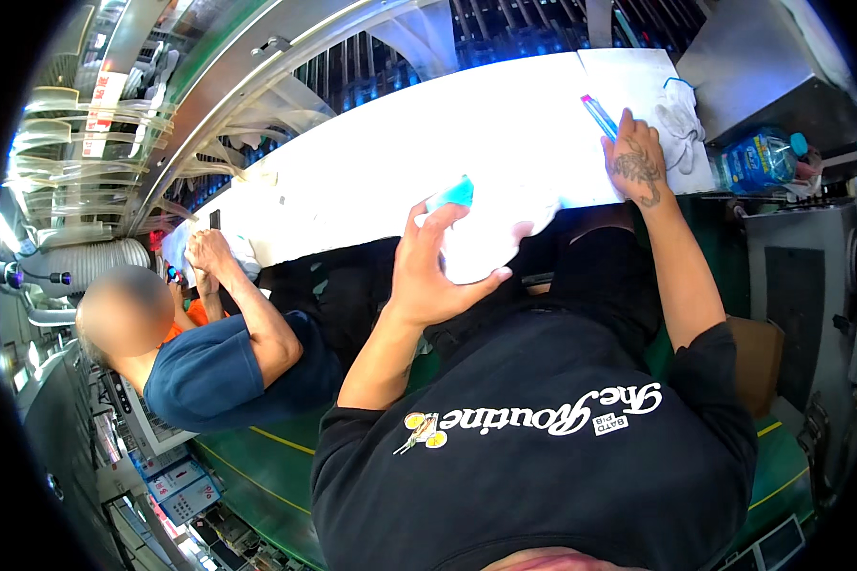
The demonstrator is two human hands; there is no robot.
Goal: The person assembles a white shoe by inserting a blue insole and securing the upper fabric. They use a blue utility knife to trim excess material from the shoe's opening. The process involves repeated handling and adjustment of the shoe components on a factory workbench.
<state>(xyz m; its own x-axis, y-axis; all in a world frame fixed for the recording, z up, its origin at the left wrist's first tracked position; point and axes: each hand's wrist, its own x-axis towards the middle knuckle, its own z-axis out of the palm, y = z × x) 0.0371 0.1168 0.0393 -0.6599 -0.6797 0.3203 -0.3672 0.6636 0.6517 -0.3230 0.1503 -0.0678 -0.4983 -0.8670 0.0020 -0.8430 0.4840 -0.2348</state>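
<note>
My left hand [424, 266] is curled around a white, rounded object [486, 243], with the thumb below it and the fingers along its left side. Glare washes out its surface, so its kind does not show. A blue-green piece [454, 193] sits at its upper left, by my fingertips. On the right, my right hand [638, 162] rests at the white table [381, 152]. Its thumb and index finger close on the lower end of a slim blue pen [598, 116] with a pink tip. A crumpled white glove [678, 124] lies just right of that hand.
Beyond the table's right end is a blue-labelled plastic bottle [767, 160]. A co-worker in a dark blue shirt [224, 366] sits at my left, hands over the table. Machine rails with dark slats [533, 29] run along the far side. A cardboard box [757, 366] stands at lower right.
</note>
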